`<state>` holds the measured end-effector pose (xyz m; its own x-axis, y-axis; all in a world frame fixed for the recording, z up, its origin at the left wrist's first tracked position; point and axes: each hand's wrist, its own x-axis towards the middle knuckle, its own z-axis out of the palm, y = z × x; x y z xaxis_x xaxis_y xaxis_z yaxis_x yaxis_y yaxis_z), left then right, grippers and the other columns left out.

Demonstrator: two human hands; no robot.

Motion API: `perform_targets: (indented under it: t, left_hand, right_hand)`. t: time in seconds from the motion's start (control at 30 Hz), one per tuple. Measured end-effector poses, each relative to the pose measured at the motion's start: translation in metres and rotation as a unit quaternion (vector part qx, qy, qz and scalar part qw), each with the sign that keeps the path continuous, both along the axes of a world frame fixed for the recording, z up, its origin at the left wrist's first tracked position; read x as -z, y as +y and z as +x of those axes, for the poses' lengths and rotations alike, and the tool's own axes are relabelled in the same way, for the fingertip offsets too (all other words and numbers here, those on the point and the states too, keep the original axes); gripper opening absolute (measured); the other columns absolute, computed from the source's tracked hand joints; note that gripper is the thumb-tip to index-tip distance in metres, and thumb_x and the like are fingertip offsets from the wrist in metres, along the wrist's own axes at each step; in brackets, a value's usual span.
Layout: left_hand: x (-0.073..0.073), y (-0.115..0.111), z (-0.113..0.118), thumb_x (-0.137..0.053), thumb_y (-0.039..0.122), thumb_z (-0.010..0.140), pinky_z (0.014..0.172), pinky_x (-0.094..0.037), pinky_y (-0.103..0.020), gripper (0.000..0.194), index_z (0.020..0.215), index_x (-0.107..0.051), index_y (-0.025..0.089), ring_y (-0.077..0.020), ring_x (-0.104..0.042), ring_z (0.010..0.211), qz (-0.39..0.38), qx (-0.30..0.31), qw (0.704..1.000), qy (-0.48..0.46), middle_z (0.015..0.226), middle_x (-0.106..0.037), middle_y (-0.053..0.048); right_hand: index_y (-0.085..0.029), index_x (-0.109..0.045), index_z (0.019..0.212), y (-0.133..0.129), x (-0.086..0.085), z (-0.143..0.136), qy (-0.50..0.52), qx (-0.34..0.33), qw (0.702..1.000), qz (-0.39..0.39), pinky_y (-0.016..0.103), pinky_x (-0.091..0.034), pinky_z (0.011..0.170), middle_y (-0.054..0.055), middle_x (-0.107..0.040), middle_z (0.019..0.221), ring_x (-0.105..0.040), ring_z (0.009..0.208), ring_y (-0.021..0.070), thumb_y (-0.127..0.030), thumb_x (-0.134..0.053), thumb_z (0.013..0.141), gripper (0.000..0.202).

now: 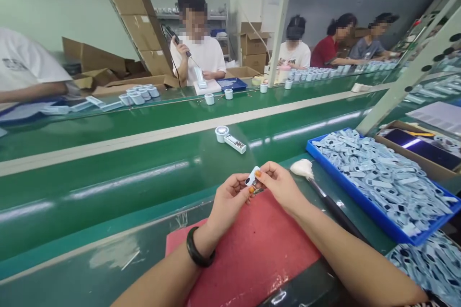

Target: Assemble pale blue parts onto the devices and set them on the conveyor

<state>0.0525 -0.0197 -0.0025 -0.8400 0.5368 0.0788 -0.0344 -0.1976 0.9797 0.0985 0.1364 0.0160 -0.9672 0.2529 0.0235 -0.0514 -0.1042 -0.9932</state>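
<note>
My left hand (pixel 227 200) and my right hand (pixel 281 186) meet above a red mat (pixel 252 249) and pinch one small pale blue plastic piece (pixel 252 176) with a dark window between their fingertips. A black bangle circles my left wrist. On the green conveyor belt (pixel 144 163) just beyond my hands lies a small white handheld fan (pixel 229 138). A brush with a white head (pixel 304 169) and black handle rests to the right of my right hand.
A blue tray (pixel 363 196) heaped with several pale blue pieces stands at the right, more pieces below it. A cardboard box (pixel 425 163) sits behind it. Across the belt several people work at benches with white fan parts, cardboard cartons stacked behind.
</note>
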Motion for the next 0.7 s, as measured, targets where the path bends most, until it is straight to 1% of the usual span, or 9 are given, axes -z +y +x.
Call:
perform_targets:
  t: [0.13,0.23,0.37,0.43,0.5,0.53,0.57,0.63,0.7]
  left_hand:
    - [0.003,0.0,-0.004,-0.08,0.048,0.08,0.055,-0.047,-0.024,0.04,0.101,-0.07,0.016,-0.0123,-0.06,0.061,-0.008,0.017,0.999,-0.028,0.076,-0.069,-0.003]
    - [0.004,0.0,-0.006,-0.079,0.049,0.081,0.055,-0.046,-0.024,0.041,0.102,-0.069,0.016,-0.0121,-0.06,0.061,-0.008,0.027,0.999,-0.046,0.078,-0.07,-0.003]
    - [0.003,0.0,-0.007,-0.081,0.046,0.081,0.055,-0.045,-0.023,0.039,0.102,-0.069,0.016,-0.0113,-0.06,0.062,0.003,0.037,0.998,-0.048,0.082,-0.071,-0.004]
    - [0.003,-0.001,-0.007,-0.079,0.045,0.083,0.056,-0.046,-0.023,0.037,0.103,-0.069,0.016,-0.011,-0.06,0.062,0.004,0.039,0.998,-0.041,0.084,-0.072,-0.004]
    - [0.003,-0.002,-0.007,-0.078,0.044,0.084,0.059,-0.048,-0.023,0.035,0.103,-0.069,0.017,-0.0108,-0.061,0.063,-0.001,0.04,0.999,-0.033,0.083,-0.072,-0.003]
    - [0.003,-0.002,-0.006,-0.079,0.044,0.084,0.06,-0.048,-0.022,0.035,0.103,-0.069,0.017,-0.0108,-0.061,0.064,-0.007,0.041,0.999,-0.028,0.082,-0.071,-0.003]
    - [0.003,-0.003,-0.006,-0.08,0.044,0.083,0.06,-0.048,-0.022,0.035,0.103,-0.069,0.017,-0.0108,-0.062,0.065,-0.012,0.042,0.999,-0.023,0.08,-0.071,-0.002]
    - [0.003,-0.004,-0.006,-0.081,0.045,0.082,0.061,-0.049,-0.021,0.036,0.102,-0.07,0.017,-0.0106,-0.062,0.065,-0.017,0.046,0.999,-0.016,0.077,-0.07,-0.001]
    - [0.003,-0.004,-0.006,-0.079,0.046,0.084,0.061,-0.049,-0.021,0.035,0.101,-0.07,0.017,-0.0103,-0.062,0.065,-0.01,0.047,0.999,-0.014,0.077,-0.07,-0.002]
  right_hand:
    - [-0.02,-0.06,0.079,0.008,0.009,0.003,0.017,-0.003,0.999,0.033,0.032,-0.051,0.069,0.0,-0.063,0.069,-0.061,0.068,0.0159,-0.065,-0.071,0.083,0.047]
    - [-0.02,-0.062,0.08,0.013,0.011,0.006,0.034,-0.003,0.998,0.058,0.032,-0.05,0.069,0.001,-0.063,0.074,-0.06,0.066,0.015,-0.066,-0.062,0.09,0.047]
    - [-0.02,-0.059,0.084,0.014,0.013,0.009,0.046,0.031,0.997,0.057,0.031,-0.051,0.066,0.003,-0.064,0.083,-0.06,0.065,0.0142,-0.065,-0.059,0.093,0.046]
    - [-0.021,-0.06,0.096,0.013,0.013,0.01,0.055,0.047,0.996,0.056,0.031,-0.051,0.067,0.002,-0.064,0.085,-0.06,0.068,0.0151,-0.06,-0.062,0.092,0.039]
    - [-0.023,-0.06,0.111,0.01,0.012,0.012,0.06,0.041,0.994,0.077,0.031,-0.051,0.069,0.002,-0.064,0.09,-0.062,0.074,0.016,-0.05,-0.066,0.092,0.034]
    - [-0.023,-0.061,0.116,0.009,0.011,0.013,0.058,0.031,0.993,0.097,0.031,-0.05,0.07,0.002,-0.065,0.092,-0.062,0.077,0.0161,-0.044,-0.066,0.092,0.032]
    - [-0.024,-0.062,0.117,0.007,0.01,0.014,0.05,0.023,0.991,0.12,0.031,-0.05,0.071,0.002,-0.065,0.093,-0.062,0.078,0.0159,-0.039,-0.066,0.091,0.03]
    - [-0.023,-0.066,0.108,0.005,0.006,0.015,0.025,0.011,0.988,0.154,0.03,-0.049,0.07,0.001,-0.067,0.091,-0.062,0.078,0.0155,-0.032,-0.064,0.09,0.02]
    - [-0.022,-0.067,0.099,0.004,0.003,0.017,0.0,0.005,0.986,0.165,0.029,-0.047,0.067,0.001,-0.068,0.085,-0.062,0.075,0.0153,-0.028,-0.063,0.088,0.013]
